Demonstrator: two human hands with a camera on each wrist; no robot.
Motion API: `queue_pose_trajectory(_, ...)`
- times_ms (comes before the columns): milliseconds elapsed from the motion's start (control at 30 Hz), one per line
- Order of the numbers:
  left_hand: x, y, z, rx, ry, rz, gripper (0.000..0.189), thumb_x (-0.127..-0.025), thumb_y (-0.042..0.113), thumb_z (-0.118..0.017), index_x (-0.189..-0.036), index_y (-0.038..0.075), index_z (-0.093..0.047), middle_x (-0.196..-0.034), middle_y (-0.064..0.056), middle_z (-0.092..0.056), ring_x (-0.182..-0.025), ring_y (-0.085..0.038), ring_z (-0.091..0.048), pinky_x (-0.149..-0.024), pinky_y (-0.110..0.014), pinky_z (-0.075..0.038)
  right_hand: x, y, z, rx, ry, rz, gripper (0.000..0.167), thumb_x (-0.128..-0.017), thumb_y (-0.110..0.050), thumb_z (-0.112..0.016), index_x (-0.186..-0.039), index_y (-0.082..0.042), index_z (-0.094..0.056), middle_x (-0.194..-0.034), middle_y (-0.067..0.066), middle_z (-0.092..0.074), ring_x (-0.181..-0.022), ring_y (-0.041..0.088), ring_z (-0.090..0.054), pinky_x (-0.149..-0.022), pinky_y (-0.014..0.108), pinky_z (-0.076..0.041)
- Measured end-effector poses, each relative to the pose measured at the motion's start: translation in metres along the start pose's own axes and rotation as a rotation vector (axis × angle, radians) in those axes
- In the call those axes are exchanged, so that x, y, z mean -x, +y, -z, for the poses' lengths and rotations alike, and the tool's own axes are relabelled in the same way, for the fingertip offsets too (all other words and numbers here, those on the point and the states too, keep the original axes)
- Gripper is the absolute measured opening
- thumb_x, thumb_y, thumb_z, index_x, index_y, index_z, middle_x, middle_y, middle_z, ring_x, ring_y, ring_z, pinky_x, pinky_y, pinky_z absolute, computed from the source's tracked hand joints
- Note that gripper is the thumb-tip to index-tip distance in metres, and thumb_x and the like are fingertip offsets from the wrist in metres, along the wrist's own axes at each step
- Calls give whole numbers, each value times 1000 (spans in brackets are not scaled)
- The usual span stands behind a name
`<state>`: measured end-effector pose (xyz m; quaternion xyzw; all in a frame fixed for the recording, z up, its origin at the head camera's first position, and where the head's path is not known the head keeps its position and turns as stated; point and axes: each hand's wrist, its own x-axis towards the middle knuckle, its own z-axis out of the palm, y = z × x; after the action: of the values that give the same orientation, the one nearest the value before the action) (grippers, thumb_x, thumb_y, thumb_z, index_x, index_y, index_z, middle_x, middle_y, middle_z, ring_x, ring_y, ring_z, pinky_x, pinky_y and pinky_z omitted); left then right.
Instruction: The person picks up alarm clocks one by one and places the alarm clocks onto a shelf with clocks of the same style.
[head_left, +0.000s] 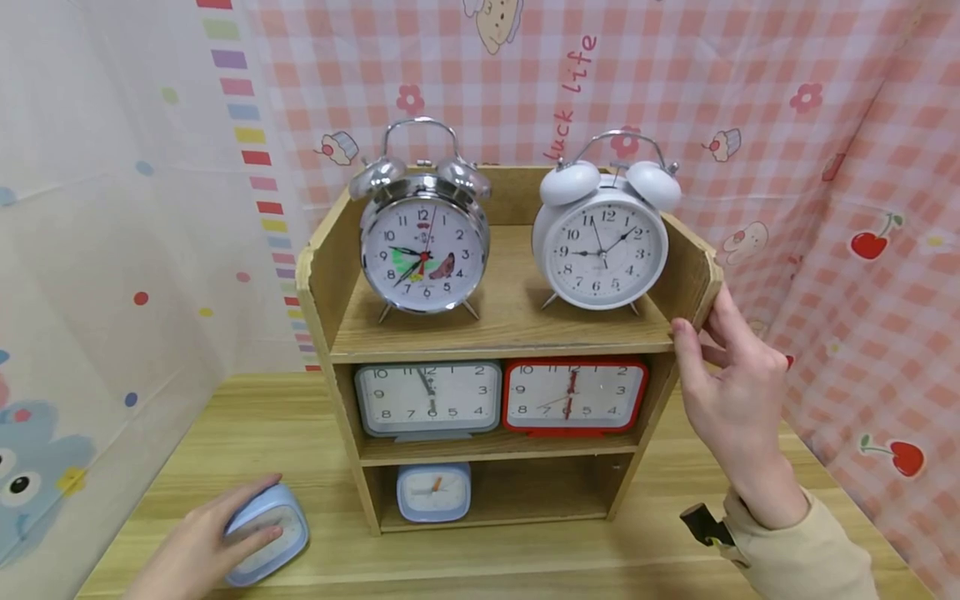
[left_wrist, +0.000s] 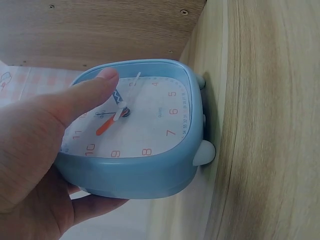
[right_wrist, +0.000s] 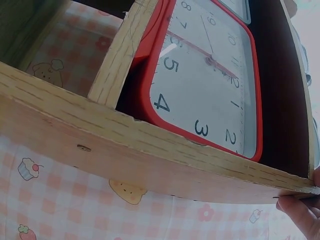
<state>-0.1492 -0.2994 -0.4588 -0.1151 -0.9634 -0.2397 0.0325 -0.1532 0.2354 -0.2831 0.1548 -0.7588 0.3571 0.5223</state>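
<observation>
My left hand (head_left: 201, 542) grips a small light-blue alarm clock (head_left: 294, 527) left of the wooden shelf (head_left: 504, 340). In the left wrist view its thumb lies over the clock's face (left_wrist: 145, 117) and other fingers are behind the body; the white feet (left_wrist: 205, 153) are right at the wood surface. My right hand (head_left: 738, 392) holds the shelf's right side panel near the top tier, thumb at the front edge and fingers around the outer side. Only the fingertips of that hand (right_wrist: 300, 215) show in the right wrist view, at the panel's edge.
A silver twin-bell clock (head_left: 425, 250) and a white one (head_left: 602, 250) stand on the top tier. Grey (head_left: 429, 398) and red (head_left: 576, 395) rectangular clocks fill the middle tier. Another light-blue clock (head_left: 433, 493) sits at the bottom left. Patterned curtains (head_left: 735, 67) surround the wooden table (head_left: 480, 567).
</observation>
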Motion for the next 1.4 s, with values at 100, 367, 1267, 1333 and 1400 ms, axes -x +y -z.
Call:
queue_pose_trajectory(100, -1, 1, 0, 2, -3, 10, 70, -93, 51, -76, -149, 13, -58, -143, -21, -67, -124, -47, -68, -95, -66, -56, 0, -1, -1, -3, 9, 1, 55, -95, 8, -66, -149, -1, -57, -124, 35, -71, -111, -27, -59, -83, -1, -48)
queue_pose_trajectory(367, -1, 1, 0, -3, -3, 23, 70, -92, 52, -76, -148, 13, -59, -142, -21, -67, -125, -47, -67, -95, -65, -55, 1, 0, 0, -4, -3, -11, 54, -96, 7, -66, -149, 0, -57, -125, 35, -71, -110, -27, -59, -84, 0, -49)
queue_pose_trajectory(1267, 0, 49, -9, -90, 37, -114, 60, -85, 56, -82, -137, 29, -69, -131, 3, -75, -109, -17, -73, -86, -37, -60, 0, -1, -1, -15, 29, 9, 56, -94, 10, -68, -147, -3, -60, -124, 31, -73, -109, -24, -62, -84, -1, -48)
queue_pose_trajectory(1333, 0, 51, -10, -84, 32, -154, 59, -85, 53, -82, -137, 27, -69, -129, 4, -76, -105, -8, -70, -84, -32, -59, 0, -1, -1, -9, 19, 4, 56, -95, 8, -68, -149, -4, -58, -126, 30, -73, -110, -25, -61, -84, 0, -48)
queue_pose_trajectory(1400, 0, 53, -12, -76, 20, -191, 58, -85, 52, -83, -136, 26, -70, -127, 5, -76, -100, 1, -65, -80, -27, -57, 0, -1, -1, -5, 14, 1, 56, -95, 8, -68, -149, -5, -58, -126, 30, -73, -110, -25, -61, -85, 0, -48)
